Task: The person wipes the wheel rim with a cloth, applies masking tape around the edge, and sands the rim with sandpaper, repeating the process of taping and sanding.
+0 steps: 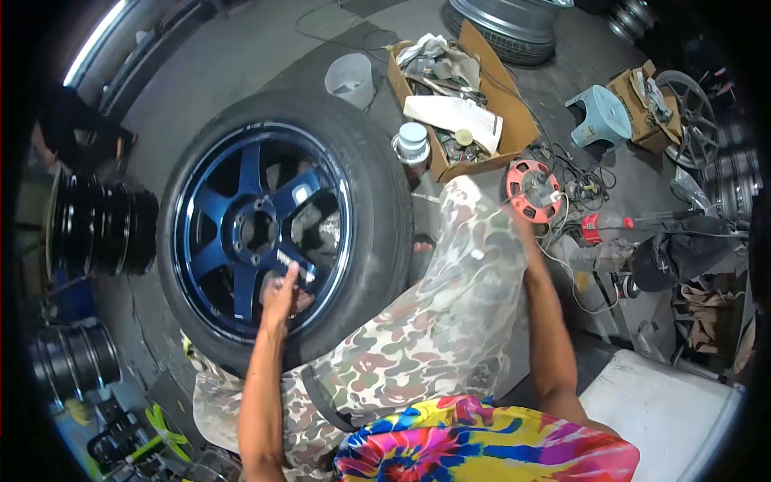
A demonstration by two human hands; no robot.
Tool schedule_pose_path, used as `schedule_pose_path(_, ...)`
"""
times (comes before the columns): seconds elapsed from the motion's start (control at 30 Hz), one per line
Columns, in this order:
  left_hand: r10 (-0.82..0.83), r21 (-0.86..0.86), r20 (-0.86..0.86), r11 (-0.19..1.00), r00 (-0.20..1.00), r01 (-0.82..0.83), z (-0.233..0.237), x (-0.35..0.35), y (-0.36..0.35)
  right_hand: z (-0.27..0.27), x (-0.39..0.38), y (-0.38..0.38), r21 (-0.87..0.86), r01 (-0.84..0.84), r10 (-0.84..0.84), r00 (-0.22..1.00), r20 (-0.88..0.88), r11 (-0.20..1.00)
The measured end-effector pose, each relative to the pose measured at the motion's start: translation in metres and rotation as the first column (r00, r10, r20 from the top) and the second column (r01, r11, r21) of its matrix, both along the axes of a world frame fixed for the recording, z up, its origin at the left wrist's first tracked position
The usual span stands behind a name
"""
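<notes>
The left hand [283, 297] had its fingers partly curled against a near-right spoke of the blue wheel [245, 283], thumb extended; their grip's firmness could not be told. The wheel spread left and far from them. The right hand's fingers [524, 231], indistinct, were near the red reel [533, 170].

On my feed the wheel [281, 241] sits left of centre, inside its tyre [377, 209], left hand [283, 297] at its near side; a bucket [349, 83] stands beyond the tyre; right of it, a carton [507, 104]; farther right, a stool [604, 119]; a cable reel [534, 191] lies nearer me than the carton.
</notes>
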State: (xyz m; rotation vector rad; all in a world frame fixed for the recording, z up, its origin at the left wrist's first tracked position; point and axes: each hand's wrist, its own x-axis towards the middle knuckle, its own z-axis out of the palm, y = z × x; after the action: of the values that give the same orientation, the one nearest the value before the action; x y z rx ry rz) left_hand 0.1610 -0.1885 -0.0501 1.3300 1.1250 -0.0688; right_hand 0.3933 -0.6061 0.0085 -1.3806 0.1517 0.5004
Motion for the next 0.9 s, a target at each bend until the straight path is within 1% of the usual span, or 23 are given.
schedule_pose_path(0.03, -0.016, -0.042, -0.048, 0.999, 0.999, 0.014, 0.013, 0.003, -0.005, -0.042, -0.013, -0.007, 0.173, 0.017, 0.03, 0.964, -0.263, 0.985)
schedule_pose_path(0.07, 0.02, -0.038, -0.101, 0.999, 0.995, -0.024, 0.008, 0.001, -0.008, -0.067, -0.028, 0.003, 0.231, -0.005, 0.091, 0.928, -0.362, 0.973)
schedule_pose_path(0.1, 0.055, -0.034, -0.156, 0.998, 0.986, -0.061, -0.004, 0.001, -0.01, -0.077, -0.04, 0.017, 0.221, -0.056, 0.139, 0.915, -0.379, 0.974)
schedule_pose_path(0.13, 0.133, -0.049, -0.159, 0.989, 0.978, -0.143, -0.014, 0.006, -0.014, -0.083, -0.049, 0.031, 0.175, -0.13, 0.185, 0.917, -0.352, 0.976)
schedule_pose_path(0.17, 0.217, -0.168, -0.024, 0.961, 0.976, -0.218, -0.021, 0.012, -0.019, -0.085, -0.052, 0.042, 0.114, -0.196, 0.223, 0.923, -0.313, 0.974)
schedule_pose_path(0.23, 0.359, -0.238, 0.062, 0.912, 0.931, -0.335, -0.012, 0.035, -0.034, -0.083, -0.049, 0.059, 0.013, -0.295, 0.289, 0.925, -0.248, 0.955)
schedule_pose_path(0.27, 0.481, -0.361, 0.112, 0.835, 0.87, -0.415, -0.029, 0.034, -0.025, -0.082, -0.046, 0.064, -0.02, -0.321, 0.308, 0.923, -0.232, 0.947)
schedule_pose_path(0.3, 0.556, -0.404, 0.123, 0.785, 0.822, -0.47, -0.035, 0.036, -0.024, -0.081, -0.044, 0.067, -0.048, -0.342, 0.323, 0.919, -0.224, 0.939)
schedule_pose_path(0.37, 0.598, -0.565, 0.141, 0.703, 0.789, -0.431, -0.047, 0.034, -0.017, -0.08, -0.039, 0.071, -0.084, -0.381, 0.356, 0.909, -0.218, 0.921)
schedule_pose_path(0.4, 0.596, -0.438, 0.172, 0.759, 0.784, -0.481, -0.029, 0.043, -0.027, -0.08, -0.037, 0.072, -0.096, -0.398, 0.37, 0.903, -0.219, 0.913)
schedule_pose_path(0.43, 0.601, -0.435, 0.163, 0.756, 0.783, -0.49, -0.021, 0.049, -0.031, -0.08, -0.037, 0.075, -0.105, -0.411, 0.382, 0.898, -0.218, 0.906)
schedule_pose_path(0.5, 0.666, -0.263, 0.074, 0.731, 0.742, -0.63, -0.012, 0.056, -0.037, -0.08, -0.034, 0.076, -0.122, -0.429, 0.398, 0.891, -0.217, 0.895)
schedule_pose_path(0.57, 0.662, -0.243, 0.086, 0.739, 0.745, -0.628, -0.014, 0.055, -0.036, -0.08, -0.031, 0.078, -0.133, -0.435, 0.404, 0.891, -0.208, 0.891)
schedule_pose_path(0.63, 0.676, -0.237, 0.105, 0.729, 0.729, -0.642, -0.001, 0.063, -0.044, -0.079, -0.031, 0.078, -0.141, -0.436, 0.405, 0.891, -0.205, 0.889)
schedule_pose_path(0.67, 0.686, -0.279, 0.122, 0.717, 0.717, -0.639, 0.001, 0.067, -0.046, -0.078, -0.03, 0.077, -0.148, -0.433, 0.401, 0.893, -0.202, 0.889)
schedule_pose_path(0.77, 0.725, -0.266, 0.137, 0.683, 0.675, -0.68, -0.009, 0.079, -0.051, -0.076, -0.025, 0.075, -0.174, -0.413, 0.381, 0.904, -0.193, 0.894)
schedule_pose_path(0.8, 0.719, -0.269, 0.13, 0.688, 0.683, -0.674, 0.0, 0.086, -0.055, -0.075, -0.025, 0.073, -0.184, -0.403, 0.37, 0.91, -0.188, 0.897)
schedule_pose_path(0.83, 0.707, -0.27, 0.131, 0.7, 0.695, -0.661, 0.001, 0.088, -0.058, -0.075, -0.024, 0.072, -0.198, -0.391, 0.357, 0.916, -0.183, 0.899)
schedule_pose_path(0.9, 0.716, -0.257, 0.081, 0.687, 0.694, -0.679, -0.004, 0.091, -0.055, -0.075, -0.02, 0.071, -0.231, -0.364, 0.338, 0.93, -0.147, 0.902)
